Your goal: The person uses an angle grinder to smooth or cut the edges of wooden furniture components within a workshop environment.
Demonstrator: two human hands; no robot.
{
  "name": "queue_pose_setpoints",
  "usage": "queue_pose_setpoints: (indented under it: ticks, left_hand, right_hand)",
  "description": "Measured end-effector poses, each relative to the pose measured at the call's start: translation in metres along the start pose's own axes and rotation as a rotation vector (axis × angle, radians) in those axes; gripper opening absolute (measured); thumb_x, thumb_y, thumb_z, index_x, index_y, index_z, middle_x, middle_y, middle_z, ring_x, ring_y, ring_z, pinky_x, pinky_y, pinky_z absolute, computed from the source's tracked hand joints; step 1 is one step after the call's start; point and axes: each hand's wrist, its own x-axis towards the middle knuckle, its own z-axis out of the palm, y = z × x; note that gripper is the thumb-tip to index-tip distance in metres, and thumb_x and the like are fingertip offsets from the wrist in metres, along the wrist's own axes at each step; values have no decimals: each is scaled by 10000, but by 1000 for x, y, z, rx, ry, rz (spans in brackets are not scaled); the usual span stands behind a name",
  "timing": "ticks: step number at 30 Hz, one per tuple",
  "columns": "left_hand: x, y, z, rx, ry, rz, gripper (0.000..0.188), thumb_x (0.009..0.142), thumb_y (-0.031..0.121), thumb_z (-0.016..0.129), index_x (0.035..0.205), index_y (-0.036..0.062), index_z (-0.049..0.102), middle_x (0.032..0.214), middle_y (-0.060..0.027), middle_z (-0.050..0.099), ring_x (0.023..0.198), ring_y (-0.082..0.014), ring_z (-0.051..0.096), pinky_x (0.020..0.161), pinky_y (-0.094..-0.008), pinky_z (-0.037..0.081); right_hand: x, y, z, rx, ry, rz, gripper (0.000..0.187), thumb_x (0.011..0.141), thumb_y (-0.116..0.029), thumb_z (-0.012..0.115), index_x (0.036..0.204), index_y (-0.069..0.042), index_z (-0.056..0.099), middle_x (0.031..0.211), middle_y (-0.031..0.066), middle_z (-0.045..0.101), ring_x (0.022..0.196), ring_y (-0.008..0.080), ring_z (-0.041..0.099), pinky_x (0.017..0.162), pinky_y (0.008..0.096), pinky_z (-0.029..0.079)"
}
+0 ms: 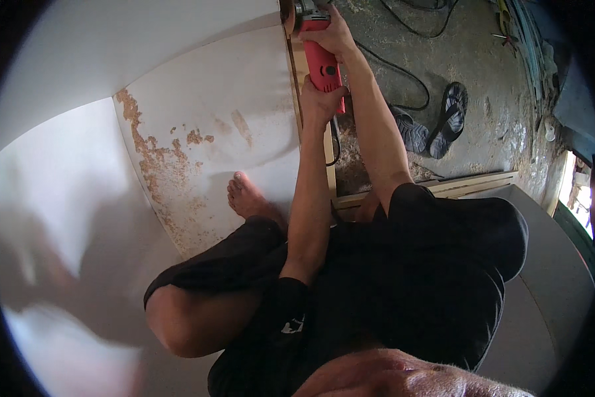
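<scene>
Both hands, left hand (318, 100) and right hand (335, 36), grip closed around a red plastic power tool (324, 63) at twelve o'clock, along the smooth white panel's (224, 99) sawdust-strewn edge, gritty floor (469, 59) beyond.

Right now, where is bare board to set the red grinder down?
The white board is bare above and right of the sawdust trail, up to the edge the red grinder runs along. Left of the trail is bare too. It is crowded near the bare foot and knees. Both the left hand and right hand hold the grinder.
</scene>
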Motion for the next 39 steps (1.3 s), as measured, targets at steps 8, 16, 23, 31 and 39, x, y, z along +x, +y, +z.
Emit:
queue_pose_setpoints:
  ticks: [8,16,23,31,39]
  left_hand:
    - [-6,8,-2,108,65,27,619,600,278,857,1088,-17,617,983,-154,718,879,-274,712,766,-388,558]
    - [-3,1,5,56,57,83,625,605,279,854,1099,-18,611,975,-157,714,881,-269,711,761,-382,558]
    - [2,6,5,92,45,49,639,598,272,860,1105,-16,600,983,-137,702,864,-254,698,756,-370,557]
    - [-5,8,1,53,31,44,644,599,281,857,1111,-15,600,1011,-148,709,893,-256,707,772,-370,562]
    - [-4,3,4,2,14,29,659,588,271,859,1118,-18,594,1003,-166,707,900,-285,708,775,-389,564]
  right_hand:
    - [1,-3,0,1,-7,50,1103,569,-256,970,1486,-65,388,1272,180,632,1106,318,643,885,457,572]
    - [-1,1,-6,118,-32,97,1112,546,-239,989,1475,-57,405,1248,169,643,1080,309,648,891,452,568]
    - [13,15,1,87,55,-85,1122,557,-237,991,1490,-63,394,1293,163,623,1137,302,622,926,437,552]
    - [9,7,-4,2,-14,4,1103,573,-226,988,1488,-65,393,1278,173,627,1105,315,633,899,453,566]
    - [4,11,1,156,-1,-94,1092,569,-223,992,1477,-80,403,1261,165,632,1095,307,635,885,447,576]
